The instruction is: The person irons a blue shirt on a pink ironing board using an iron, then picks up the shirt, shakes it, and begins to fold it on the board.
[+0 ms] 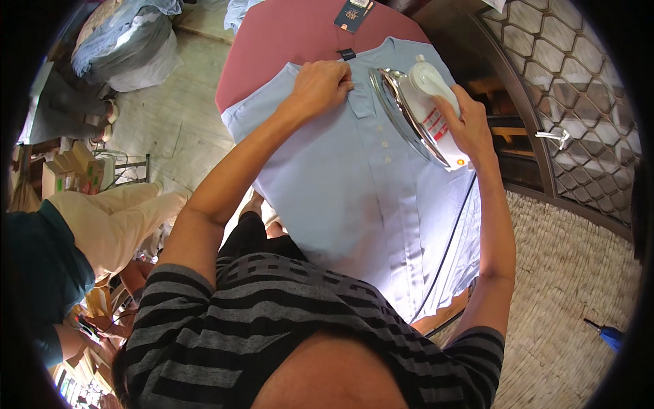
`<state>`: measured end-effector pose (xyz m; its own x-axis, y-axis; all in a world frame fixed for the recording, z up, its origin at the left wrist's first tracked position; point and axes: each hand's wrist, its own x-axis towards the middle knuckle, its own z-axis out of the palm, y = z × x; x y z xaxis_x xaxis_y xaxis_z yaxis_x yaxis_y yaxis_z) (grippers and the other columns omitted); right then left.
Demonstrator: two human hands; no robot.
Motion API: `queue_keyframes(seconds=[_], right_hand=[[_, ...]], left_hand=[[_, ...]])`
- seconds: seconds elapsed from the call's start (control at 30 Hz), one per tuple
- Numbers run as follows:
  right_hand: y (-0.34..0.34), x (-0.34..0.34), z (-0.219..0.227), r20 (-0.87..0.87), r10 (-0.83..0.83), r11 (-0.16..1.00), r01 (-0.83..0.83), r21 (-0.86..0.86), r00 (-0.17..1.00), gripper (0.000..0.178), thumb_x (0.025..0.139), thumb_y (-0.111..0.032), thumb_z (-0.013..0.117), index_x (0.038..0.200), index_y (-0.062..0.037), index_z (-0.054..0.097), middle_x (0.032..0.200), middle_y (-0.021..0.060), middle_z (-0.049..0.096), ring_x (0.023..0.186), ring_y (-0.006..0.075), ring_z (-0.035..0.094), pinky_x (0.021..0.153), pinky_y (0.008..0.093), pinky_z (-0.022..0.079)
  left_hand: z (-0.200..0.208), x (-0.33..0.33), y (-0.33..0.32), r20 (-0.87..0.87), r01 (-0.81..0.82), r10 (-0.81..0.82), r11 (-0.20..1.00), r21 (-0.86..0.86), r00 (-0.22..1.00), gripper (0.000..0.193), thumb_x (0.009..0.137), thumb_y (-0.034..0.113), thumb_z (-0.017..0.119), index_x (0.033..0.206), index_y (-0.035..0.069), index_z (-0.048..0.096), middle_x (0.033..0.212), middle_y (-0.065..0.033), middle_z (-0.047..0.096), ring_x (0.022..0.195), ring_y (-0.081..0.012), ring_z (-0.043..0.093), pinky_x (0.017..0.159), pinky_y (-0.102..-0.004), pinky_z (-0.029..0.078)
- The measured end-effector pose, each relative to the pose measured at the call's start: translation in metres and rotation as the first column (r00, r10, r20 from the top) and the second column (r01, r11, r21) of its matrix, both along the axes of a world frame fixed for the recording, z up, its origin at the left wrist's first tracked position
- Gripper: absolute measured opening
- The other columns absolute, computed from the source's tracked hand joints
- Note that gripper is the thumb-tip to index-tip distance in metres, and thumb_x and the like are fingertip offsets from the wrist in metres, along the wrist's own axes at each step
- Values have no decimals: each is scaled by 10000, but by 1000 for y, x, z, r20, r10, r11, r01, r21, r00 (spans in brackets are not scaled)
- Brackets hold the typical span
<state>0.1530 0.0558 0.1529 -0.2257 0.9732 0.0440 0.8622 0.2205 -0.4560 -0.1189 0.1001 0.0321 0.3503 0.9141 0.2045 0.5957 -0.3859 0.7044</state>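
Your right hand (466,126) is closed around the handle of the clothes iron (421,116), thumb on its left side; your left hand (321,87) has its fingers curled down on the light-blue shirt (320,184) by the top of the placket, though you can't tell whether it pinches cloth or only presses. The iron should feel solid and weighty, its chrome-edged sole slick and probably hot, so the handle is the place to grip. The shirt should be light, soft and easily creased; steady it by the collar end or placket edge, clear of the metal. It lies beneath both hands, its buttons (384,144) between them, and spreads back toward your body. The black cord (446,255) trails back inside your right forearm. Beyond your left hand are the ironing board (262,51) and a dark hang tag (354,15).
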Motion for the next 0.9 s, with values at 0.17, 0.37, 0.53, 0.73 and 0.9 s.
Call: queue_keyframes(seconds=[0.17,0.37,0.53,0.73,0.9], right_hand=[[2,14,4,-78,183,983,-184,4,980,287,900,-285,670,878,-4,619,711,183,639,616,283,659,616,339,486],[27,15,4,13,346,938,-346,9,938,313,887,-319,672,857,-13,612,691,178,634,609,302,659,586,345,487],[41,14,7,46,460,888,-460,-28,887,303,881,-324,665,867,-27,603,688,172,636,610,301,661,580,350,487],[44,12,8,-13,460,883,-459,-103,888,295,875,-314,670,867,-27,600,676,158,628,590,289,650,573,341,481],[50,14,8,-1,492,869,-491,-69,871,299,881,-317,658,870,-25,596,684,158,625,599,299,654,570,338,480]], left_hand=[[-10,4,1,39,-25,20,993,116,999,111,825,122,680,868,20,665,848,-119,610,825,-326,620,693,-429,480],[-17,4,3,63,-36,27,988,150,998,95,853,98,628,884,21,674,854,-123,608,827,-337,617,706,-443,483],[-15,7,4,53,-67,60,990,122,997,105,864,114,618,869,19,662,859,-127,609,827,-341,616,704,-448,483],[-18,7,6,45,-74,69,989,130,997,103,866,118,620,862,21,653,845,-128,616,804,-347,618,706,-447,486],[-15,7,4,97,-83,71,989,125,993,111,862,119,631,872,14,661,852,-129,626,790,-347,621,703,-440,482]])
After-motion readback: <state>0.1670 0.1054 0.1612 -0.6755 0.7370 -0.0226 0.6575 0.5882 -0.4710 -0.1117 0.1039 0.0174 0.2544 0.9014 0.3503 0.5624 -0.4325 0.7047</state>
